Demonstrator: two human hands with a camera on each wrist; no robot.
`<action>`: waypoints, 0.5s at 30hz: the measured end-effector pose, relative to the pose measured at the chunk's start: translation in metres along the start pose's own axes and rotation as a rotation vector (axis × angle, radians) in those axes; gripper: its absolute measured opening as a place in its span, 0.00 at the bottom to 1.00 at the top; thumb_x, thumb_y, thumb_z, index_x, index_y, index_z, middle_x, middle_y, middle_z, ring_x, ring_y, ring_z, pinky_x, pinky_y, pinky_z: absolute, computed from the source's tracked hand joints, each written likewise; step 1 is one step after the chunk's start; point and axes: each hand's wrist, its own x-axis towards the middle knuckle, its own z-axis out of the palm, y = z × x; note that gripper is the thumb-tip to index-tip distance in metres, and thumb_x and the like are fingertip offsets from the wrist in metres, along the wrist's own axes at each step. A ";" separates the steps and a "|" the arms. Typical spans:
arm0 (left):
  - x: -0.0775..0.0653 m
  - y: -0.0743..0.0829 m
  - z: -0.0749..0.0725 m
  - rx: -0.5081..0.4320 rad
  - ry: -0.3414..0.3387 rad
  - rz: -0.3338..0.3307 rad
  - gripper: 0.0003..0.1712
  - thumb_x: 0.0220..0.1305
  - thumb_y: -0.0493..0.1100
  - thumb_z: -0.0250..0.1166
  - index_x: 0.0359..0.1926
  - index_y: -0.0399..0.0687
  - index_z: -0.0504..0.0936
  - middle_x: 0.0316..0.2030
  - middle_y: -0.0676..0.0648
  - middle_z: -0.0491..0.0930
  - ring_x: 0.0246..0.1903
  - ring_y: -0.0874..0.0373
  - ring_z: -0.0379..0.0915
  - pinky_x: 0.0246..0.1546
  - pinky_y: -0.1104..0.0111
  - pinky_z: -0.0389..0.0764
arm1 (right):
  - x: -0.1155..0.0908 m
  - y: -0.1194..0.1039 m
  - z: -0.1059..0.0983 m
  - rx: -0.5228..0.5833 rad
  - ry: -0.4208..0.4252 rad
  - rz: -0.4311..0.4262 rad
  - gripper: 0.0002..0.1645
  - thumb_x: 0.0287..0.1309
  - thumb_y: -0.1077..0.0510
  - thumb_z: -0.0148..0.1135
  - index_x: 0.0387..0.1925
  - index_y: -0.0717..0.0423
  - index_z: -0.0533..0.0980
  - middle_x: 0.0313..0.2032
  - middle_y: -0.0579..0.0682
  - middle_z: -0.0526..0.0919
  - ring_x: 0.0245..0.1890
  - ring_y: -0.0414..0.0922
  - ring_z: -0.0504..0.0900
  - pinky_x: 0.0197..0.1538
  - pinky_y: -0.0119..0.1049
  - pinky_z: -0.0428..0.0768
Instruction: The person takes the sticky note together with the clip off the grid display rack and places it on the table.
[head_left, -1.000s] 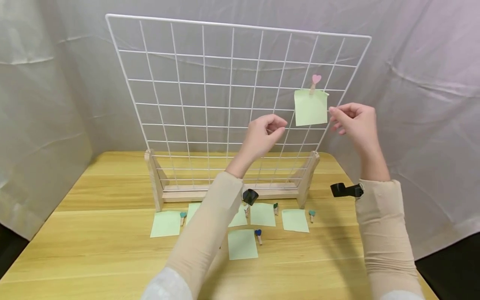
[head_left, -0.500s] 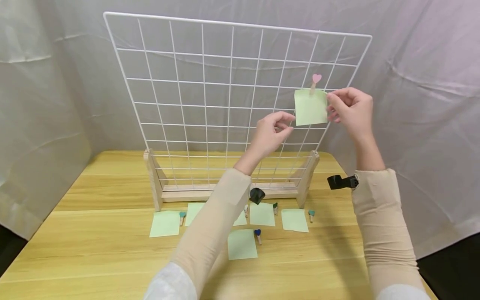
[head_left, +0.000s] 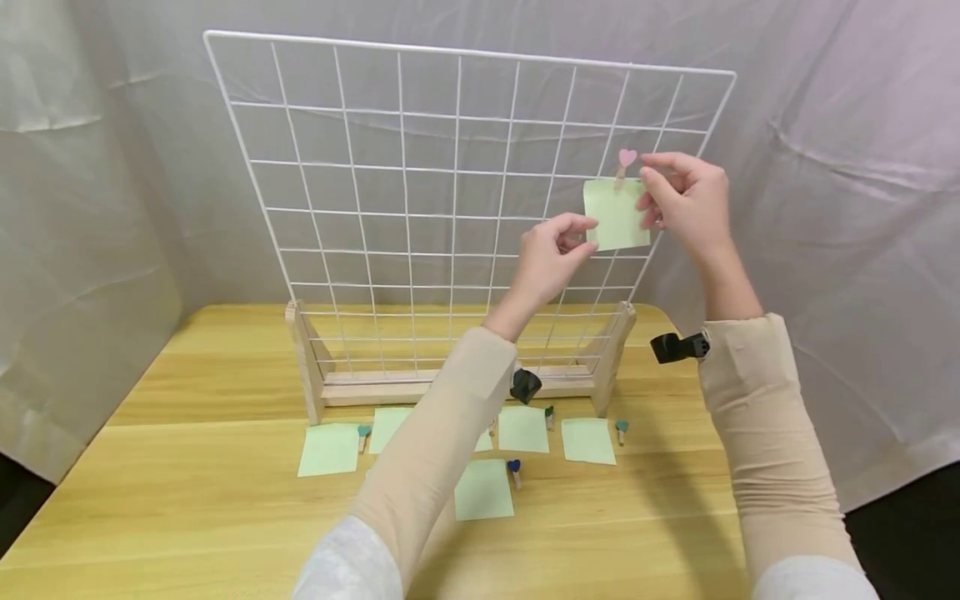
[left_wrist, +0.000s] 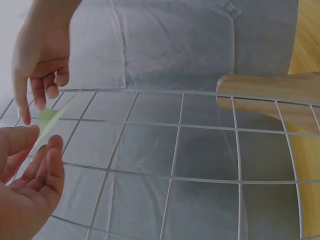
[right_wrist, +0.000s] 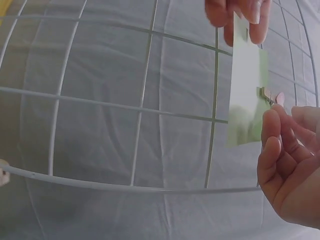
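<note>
A pale green sticky note hangs on the white wire grid, held at its top edge by a small wooden clothespin with a pink heart. My left hand pinches the note's left edge between thumb and fingers. Bent fingers of my right hand overlap the note's upper right corner, their tips close beside the clothespin. Seen from the right wrist, the note stands almost edge-on, with the right fingertips right at the clip's end. From the left wrist, only a sliver of the note shows between both hands.
Wooden feet carry the grid on a wood-grain table. Several more green notes lie before it, most with heart clothespins beside them; my left sleeve hides some. Grey cloth hangs behind and at the sides.
My left hand has moved right and up to the note's left edge and taken hold of it. My right hand has risen and moved left, from beside the note toward the clothespin.
</note>
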 end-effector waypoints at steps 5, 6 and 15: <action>0.002 0.002 0.000 0.000 0.058 0.005 0.11 0.52 0.31 0.64 0.40 0.37 0.80 0.31 0.44 0.80 0.21 0.63 0.69 0.23 0.78 0.69 | 0.007 -0.006 0.007 -0.073 -0.063 -0.010 0.20 0.56 0.61 0.56 0.51 0.64 0.73 0.11 0.42 0.75 0.08 0.36 0.73 0.14 0.24 0.71; 0.002 0.003 0.000 -0.005 0.064 0.006 0.11 0.52 0.31 0.64 0.39 0.36 0.80 0.31 0.44 0.80 0.21 0.63 0.69 0.23 0.78 0.69 | 0.008 -0.007 0.008 -0.087 -0.075 -0.008 0.21 0.57 0.60 0.56 0.52 0.64 0.72 0.11 0.42 0.75 0.08 0.37 0.73 0.14 0.24 0.70; 0.002 0.004 -0.003 -0.014 0.083 0.007 0.12 0.50 0.28 0.64 0.39 0.35 0.80 0.27 0.43 0.80 0.20 0.63 0.68 0.23 0.78 0.70 | 0.016 -0.014 0.009 -0.221 -0.196 0.068 0.29 0.59 0.49 0.54 0.57 0.62 0.67 0.10 0.46 0.75 0.07 0.40 0.71 0.13 0.27 0.67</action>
